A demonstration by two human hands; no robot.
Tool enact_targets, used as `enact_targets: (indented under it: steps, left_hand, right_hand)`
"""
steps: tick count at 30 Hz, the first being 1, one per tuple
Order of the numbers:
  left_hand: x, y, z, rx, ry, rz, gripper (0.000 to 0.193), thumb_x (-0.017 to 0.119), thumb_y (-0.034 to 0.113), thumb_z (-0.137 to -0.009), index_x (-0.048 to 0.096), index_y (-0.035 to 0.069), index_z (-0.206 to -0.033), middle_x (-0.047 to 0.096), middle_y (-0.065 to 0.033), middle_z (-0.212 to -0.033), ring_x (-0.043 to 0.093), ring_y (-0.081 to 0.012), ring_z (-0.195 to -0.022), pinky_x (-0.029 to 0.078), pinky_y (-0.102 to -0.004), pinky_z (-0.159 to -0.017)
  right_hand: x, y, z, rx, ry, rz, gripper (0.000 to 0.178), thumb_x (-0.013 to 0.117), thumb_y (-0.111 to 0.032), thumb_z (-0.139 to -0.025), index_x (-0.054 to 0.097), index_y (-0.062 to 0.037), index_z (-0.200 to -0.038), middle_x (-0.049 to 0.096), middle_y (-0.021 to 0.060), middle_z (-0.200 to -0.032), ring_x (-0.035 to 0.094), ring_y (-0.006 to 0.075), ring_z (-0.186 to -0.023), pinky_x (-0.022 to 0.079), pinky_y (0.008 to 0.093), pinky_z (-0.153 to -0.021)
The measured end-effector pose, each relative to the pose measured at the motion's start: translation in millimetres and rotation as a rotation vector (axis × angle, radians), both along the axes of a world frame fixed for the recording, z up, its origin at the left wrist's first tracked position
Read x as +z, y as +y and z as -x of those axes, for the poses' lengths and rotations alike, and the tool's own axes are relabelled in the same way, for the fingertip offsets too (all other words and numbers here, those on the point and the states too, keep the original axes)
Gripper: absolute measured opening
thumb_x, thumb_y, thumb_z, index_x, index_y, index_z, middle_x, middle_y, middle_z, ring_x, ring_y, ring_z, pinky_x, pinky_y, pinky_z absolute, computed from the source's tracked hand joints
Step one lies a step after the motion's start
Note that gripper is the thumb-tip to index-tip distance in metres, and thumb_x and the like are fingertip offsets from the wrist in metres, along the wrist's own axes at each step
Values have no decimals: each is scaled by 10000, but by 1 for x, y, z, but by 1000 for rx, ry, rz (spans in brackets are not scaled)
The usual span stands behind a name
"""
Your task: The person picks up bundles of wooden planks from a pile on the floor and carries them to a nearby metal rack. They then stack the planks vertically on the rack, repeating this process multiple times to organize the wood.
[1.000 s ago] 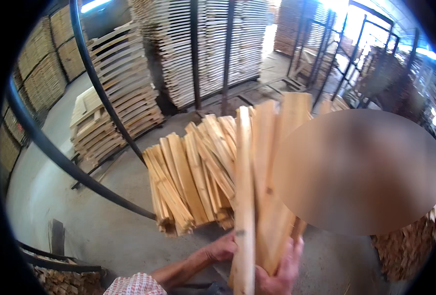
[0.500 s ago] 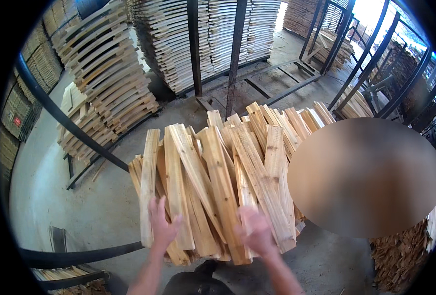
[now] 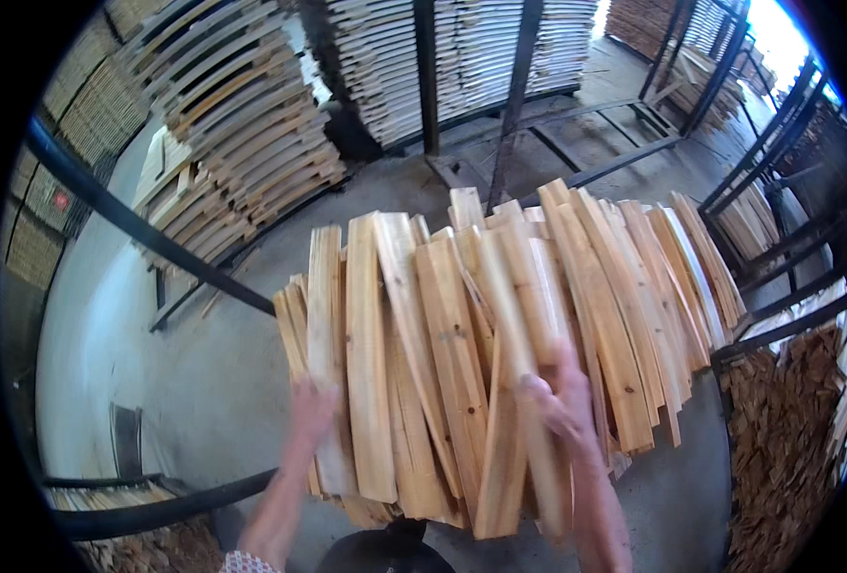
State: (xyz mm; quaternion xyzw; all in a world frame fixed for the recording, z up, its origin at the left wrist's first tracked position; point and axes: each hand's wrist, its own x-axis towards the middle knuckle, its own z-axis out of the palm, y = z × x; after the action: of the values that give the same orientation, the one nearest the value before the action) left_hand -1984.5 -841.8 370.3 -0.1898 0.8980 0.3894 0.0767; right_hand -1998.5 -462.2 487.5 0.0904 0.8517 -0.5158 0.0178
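Note:
A wide heap of rough-sawn wooden boards point(image 3: 371, 382) lies in front of me, most of them with their lengths running away from me. My right hand point(image 3: 565, 396) is closed on one pale wooden board point(image 3: 517, 315), which is smeared by motion. The thumb sits on the board's left side, with the fingers at its right. My left hand point(image 3: 315, 409) rests against a board point(image 3: 324, 315) at the heap's left end. Blur hides how its fingers are placed.
Tall board stacks point(image 3: 252, 115) stand at the far left and back. A dark metal bar point(image 3: 147, 224) crosses the left side, and another curved bar point(image 3: 166, 516) runs at lower left. Metal posts point(image 3: 517, 95) rise behind the heap. Densely packed wood pieces point(image 3: 786, 439) fill the right side.
My right hand has moved up and has closed on a board. My left hand has come against the left-end board. The surroundings have shifted right in view, and the heap's right end now shows.

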Motion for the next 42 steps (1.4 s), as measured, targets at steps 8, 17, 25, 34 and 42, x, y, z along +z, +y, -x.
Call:
enact_targets:
  steps: [8,17,25,34,42]
  left_hand:
    - [-4,49,-59,-80,150,121,642,613,151,-728,330,11,-1287,141,-297,-1376,179,-423,-1271,185,-419,-1045]
    - [66,59,-60,-150,380,-73,546,516,184,-799,337,2,-1281,243,-206,-1363,230,-342,-1274,195,-406,-1034]
    - [73,122,-11,-537,464,-95,529,426,303,-858,347,0,-1285,233,-204,-1380,222,-312,-1289,171,-411,-1050]
    - [70,113,-68,-599,510,-29,666,332,419,-907,133,-35,-1352,241,-211,-1362,211,-304,-1280,185,-399,-1050]
    - [55,13,-1,-844,607,575,493,419,240,-890,279,18,-1308,355,-203,-1277,395,-314,-1140,322,-399,-985]
  right_hand:
    - [-26,-163,-21,469,388,-666,580,609,-280,-661,460,-36,-1166,357,232,-1248,316,425,-1169,243,504,-954]
    - [-3,-166,-17,214,315,-135,553,637,-251,-654,481,26,-1106,378,254,-1235,327,387,-1180,257,506,-960]
    - [-67,-31,-52,-202,-189,-569,690,578,-442,-746,370,-5,-1238,283,297,-1312,228,418,-1254,187,554,-993]
    - [-20,-123,-116,63,127,-457,642,636,-356,-668,463,-10,-1180,334,301,-1263,253,444,-1230,226,564,-959]
    - [-9,-148,-266,-321,725,350,279,623,-186,-625,584,-29,-852,529,117,-852,500,271,-881,392,417,-749]
